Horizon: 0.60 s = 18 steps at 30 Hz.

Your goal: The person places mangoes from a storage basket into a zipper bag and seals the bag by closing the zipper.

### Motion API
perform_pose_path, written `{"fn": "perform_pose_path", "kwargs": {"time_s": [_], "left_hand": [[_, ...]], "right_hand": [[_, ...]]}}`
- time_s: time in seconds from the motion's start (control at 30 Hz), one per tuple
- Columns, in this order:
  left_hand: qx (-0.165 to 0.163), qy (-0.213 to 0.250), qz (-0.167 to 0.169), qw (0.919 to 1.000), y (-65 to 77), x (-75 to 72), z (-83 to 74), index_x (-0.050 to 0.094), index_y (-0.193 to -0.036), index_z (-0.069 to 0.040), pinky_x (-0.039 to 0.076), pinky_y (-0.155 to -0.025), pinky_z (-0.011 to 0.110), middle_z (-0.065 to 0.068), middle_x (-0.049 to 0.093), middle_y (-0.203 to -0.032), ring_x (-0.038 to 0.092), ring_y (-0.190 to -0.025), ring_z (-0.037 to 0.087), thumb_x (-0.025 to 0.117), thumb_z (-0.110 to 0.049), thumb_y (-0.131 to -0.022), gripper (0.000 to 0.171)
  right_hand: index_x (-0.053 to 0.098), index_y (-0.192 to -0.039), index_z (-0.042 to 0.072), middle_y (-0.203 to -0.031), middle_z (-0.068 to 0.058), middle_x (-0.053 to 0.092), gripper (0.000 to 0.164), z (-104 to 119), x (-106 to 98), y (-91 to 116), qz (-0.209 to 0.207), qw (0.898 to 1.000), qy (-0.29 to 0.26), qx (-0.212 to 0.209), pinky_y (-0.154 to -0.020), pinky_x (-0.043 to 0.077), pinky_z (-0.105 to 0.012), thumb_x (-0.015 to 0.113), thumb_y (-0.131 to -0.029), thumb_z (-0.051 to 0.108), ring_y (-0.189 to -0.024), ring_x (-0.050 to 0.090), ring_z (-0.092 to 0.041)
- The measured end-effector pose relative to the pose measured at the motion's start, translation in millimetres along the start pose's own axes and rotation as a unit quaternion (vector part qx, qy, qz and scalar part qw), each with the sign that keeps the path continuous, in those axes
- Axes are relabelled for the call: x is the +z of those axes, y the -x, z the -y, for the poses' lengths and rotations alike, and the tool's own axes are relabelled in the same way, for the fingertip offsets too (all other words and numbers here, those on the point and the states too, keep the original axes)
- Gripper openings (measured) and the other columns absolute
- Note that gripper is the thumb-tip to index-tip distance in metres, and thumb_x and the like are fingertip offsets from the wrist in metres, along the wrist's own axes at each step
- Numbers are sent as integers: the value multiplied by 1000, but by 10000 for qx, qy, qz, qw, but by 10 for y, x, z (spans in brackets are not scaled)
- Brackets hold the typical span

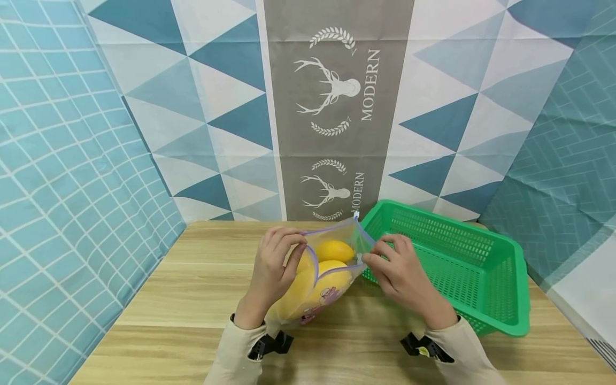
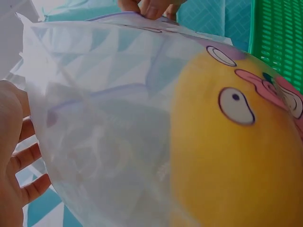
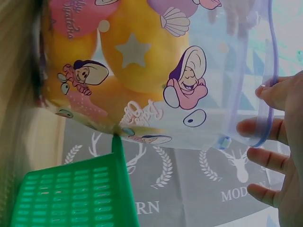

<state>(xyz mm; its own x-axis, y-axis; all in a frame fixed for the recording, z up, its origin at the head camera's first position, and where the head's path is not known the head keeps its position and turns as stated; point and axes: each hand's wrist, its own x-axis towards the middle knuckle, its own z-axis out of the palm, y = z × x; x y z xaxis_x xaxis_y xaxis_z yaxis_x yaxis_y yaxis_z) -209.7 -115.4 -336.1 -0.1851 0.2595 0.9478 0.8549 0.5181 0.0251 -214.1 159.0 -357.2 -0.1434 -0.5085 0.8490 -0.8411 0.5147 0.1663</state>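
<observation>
A clear zip bag (image 1: 323, 307) with a purple zip edge and cartoon prints stands tilted on the table, its mouth spread apart. Inside lie several smooth yellow fruits (image 1: 335, 250), of a kind I cannot tell for sure. My left hand (image 1: 276, 262) pinches the left side of the bag's rim between thumb and fingers. On the opposite side, my right hand (image 1: 401, 275) pinches the rim near the white zip slider. In the right wrist view, thumb and index finger of the right hand (image 3: 279, 118) hold the purple edge, the other fingers extended.
Right of the bag, a green slatted plastic basket (image 1: 522, 291) sits on the wooden table (image 1: 192, 289), close behind my right hand. Patterned wall coverings (image 1: 231, 101) rise at the table's back and sides.
</observation>
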Motion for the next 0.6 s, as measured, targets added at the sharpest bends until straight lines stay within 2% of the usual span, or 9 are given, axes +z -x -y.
{"fn": "perform_pose_path", "kwargs": {"time_s": [0.27, 0.6], "left_hand": [[-19, 45, -76, 10000, -16, -17, 7, 65, -96, -3, 44, -86, 46, 12, 67, -98, 61, -95, 32, 51, -19, -105, 23], [-125, 43, -94, 9999, -16, -61, 29, 63, -97, -4, 44, -86, 46, 12, 66, -102, 59, -97, 33, 49, -20, -106, 23]], "right_hand": [[68, -96, 12, -86, -5, 59, 37, -41, 19, -73, -21, 9992, 270, 277, -83, 38, -60, 36, -110, 25, -93, 53, -38], [69, -95, 12, -86, -6, 60, 39, -128, 17, -221, -113, 9985, 380, 386, -81, 39, -60, 37, -109, 28, -94, 53, -39]]}}
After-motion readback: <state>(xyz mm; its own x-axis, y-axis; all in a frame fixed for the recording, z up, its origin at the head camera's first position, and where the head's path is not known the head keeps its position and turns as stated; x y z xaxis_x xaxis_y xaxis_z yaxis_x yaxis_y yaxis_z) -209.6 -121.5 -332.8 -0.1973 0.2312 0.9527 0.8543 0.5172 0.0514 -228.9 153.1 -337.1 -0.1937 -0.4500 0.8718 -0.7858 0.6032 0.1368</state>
